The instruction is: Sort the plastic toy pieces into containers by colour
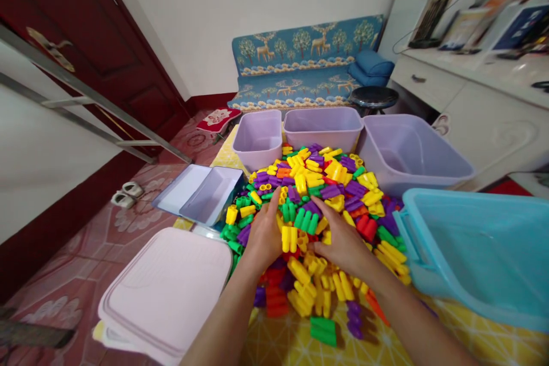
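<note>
A big heap of plastic building blocks (306,221) in yellow, green, purple, red and orange covers the middle of the table. My left hand (266,233) reaches into the heap from the left, its fingers stretched forward along the blocks. Opposite it, my right hand (341,240) touches the heap with thumb and fingers apart. Between the two palms lie green and yellow blocks, among them a yellow block (289,239) beside the left palm. Neither hand is closed round a block. Some fingertips are partly hidden among the pieces.
Three lilac bins stand behind the heap: left (258,140), middle (323,127) and right (414,151). A turquoise tub (476,251) is at the right. Pinkish lids (167,291) and a clear-blue box (210,194) lie left. A yellow patterned cloth (291,340) covers the table.
</note>
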A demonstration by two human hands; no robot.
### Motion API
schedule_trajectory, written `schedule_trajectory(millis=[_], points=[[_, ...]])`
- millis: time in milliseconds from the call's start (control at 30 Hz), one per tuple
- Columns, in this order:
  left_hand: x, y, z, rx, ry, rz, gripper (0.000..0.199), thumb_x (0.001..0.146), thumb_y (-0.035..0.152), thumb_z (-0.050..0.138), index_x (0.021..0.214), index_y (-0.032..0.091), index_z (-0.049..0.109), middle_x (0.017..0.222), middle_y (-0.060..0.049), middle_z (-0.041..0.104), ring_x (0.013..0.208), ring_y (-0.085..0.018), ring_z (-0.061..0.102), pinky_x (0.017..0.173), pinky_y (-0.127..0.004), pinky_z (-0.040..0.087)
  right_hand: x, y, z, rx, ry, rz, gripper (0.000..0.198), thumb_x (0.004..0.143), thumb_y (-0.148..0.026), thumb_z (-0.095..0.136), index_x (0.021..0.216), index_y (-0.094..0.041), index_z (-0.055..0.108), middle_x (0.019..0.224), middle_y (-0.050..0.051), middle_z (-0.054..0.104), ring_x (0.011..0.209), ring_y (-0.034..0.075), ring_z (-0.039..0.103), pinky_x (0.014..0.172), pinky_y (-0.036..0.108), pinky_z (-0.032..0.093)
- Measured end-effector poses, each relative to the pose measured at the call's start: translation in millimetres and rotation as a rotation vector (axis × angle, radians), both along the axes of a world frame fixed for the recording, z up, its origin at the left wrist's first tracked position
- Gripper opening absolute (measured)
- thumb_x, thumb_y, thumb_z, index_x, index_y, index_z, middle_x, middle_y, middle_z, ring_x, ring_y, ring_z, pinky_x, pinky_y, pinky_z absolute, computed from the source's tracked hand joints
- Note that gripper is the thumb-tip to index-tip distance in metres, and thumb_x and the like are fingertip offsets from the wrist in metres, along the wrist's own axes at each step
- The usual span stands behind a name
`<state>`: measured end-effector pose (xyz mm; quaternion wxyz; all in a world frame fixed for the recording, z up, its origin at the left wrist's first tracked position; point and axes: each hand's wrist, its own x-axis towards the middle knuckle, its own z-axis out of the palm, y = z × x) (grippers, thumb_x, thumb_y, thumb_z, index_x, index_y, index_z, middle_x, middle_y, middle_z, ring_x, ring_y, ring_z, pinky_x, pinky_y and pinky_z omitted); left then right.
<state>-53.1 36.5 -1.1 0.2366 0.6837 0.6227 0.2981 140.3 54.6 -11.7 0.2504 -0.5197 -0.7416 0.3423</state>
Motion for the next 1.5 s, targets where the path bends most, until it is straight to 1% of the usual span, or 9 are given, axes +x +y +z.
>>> schedule_trajectory(millis=[167,267,400,533,600,700,867,1100,1500], points=[[4,7,-0.8,0.071,-0.269,-0.047,0.091,0.068,0.018,0.072,0.147,0.018,0.028,0.143,-0.017,0.044,0.133,-0.031,0.042,0.108,-0.046,0.036,-2,2,6,-0.168,0.435,0.031,0.097,0.06,-0.02,0.078,0.145,-0.025,0.032,0.144,0.009,0.045,0.128,0.026,0.047,0.107,0.043,0.037],[6,16,15.6,0.076,-0.465,-0.136,0.087,0.069,0.019,0.072,0.146,0.017,0.031,0.141,-0.015,0.048,0.134,-0.028,0.042,0.11,-0.042,0.035,-1,7,23,-0.219,0.599,0.062,0.096,0.061,-0.023,0.08,0.144,-0.025,0.034,0.142,0.008,0.048,0.124,0.025,0.051,0.105,0.04,0.041],[10,33,51.2,0.139,-0.597,-0.219,0.08,0.075,0.027,0.07,0.146,0.02,0.031,0.13,-0.011,0.058,0.127,-0.023,0.049,0.108,-0.037,0.038,1,19,60,-0.052,0.568,0.063,0.089,0.067,-0.029,0.078,0.144,-0.027,0.034,0.142,0.005,0.048,0.126,0.025,0.05,0.106,0.04,0.04],[13,47,62.5,0.366,-0.422,-0.138,0.071,0.078,0.029,0.068,0.142,0.025,0.038,0.137,-0.009,0.052,0.13,-0.026,0.046,0.109,-0.04,0.036,5,32,79,0.27,0.325,-0.005,0.074,0.079,-0.027,0.067,0.145,-0.028,0.033,0.148,0.004,0.041,0.132,0.023,0.043,0.111,0.042,0.033],[15,47,50.0,0.452,-0.217,-0.059,0.071,0.076,0.026,0.07,0.141,0.026,0.041,0.143,-0.01,0.043,0.134,-0.029,0.039,0.112,-0.044,0.031,9,33,68,0.42,0.161,-0.051,0.068,0.082,-0.027,0.063,0.145,-0.027,0.035,0.15,0.006,0.038,0.138,0.024,0.034,0.114,0.044,0.028],[23,38,15.9,0.429,0.058,0.014,0.076,0.074,0.027,0.071,0.143,0.028,0.038,0.149,-0.012,0.031,0.14,-0.034,0.027,0.113,-0.053,0.024,12,27,31,0.569,-0.152,-0.157,0.066,0.082,-0.034,0.064,0.143,-0.025,0.039,0.152,0.008,0.033,0.144,0.031,0.018,0.114,0.055,0.02],[39,27,-22.4,0.303,0.248,0.021,0.085,0.072,0.024,0.07,0.147,0.032,0.029,0.145,-0.012,0.034,0.141,-0.036,0.023,0.111,-0.057,0.025,7,13,-20,0.612,-0.416,-0.259,0.059,0.087,-0.041,0.057,0.143,-0.027,0.04,0.156,0.008,0.025,0.142,0.035,0.022,0.11,0.06,0.02],[41,30,-20.6,0.282,0.299,-0.004,0.075,0.073,0.021,0.066,0.141,0.036,0.039,0.147,-0.008,0.035,0.141,-0.04,0.021,0.109,-0.06,0.027,4,11,-22,0.642,-0.443,-0.248,0.053,0.089,-0.04,0.054,0.14,-0.027,0.045,0.156,0.01,0.025,0.13,0.029,0.041,0.105,0.047,0.033],[39,31,-28.9,0.332,0.295,0.013,0.068,0.07,0.021,0.067,0.135,0.031,0.048,0.142,-0.011,0.039,0.139,-0.038,0.025,0.109,-0.056,0.031,4,10,-28,0.684,-0.41,-0.241,0.051,0.092,-0.044,0.048,0.138,-0.024,0.046,0.154,0.011,0.029,0.131,0.03,0.04,0.101,0.046,0.036]])
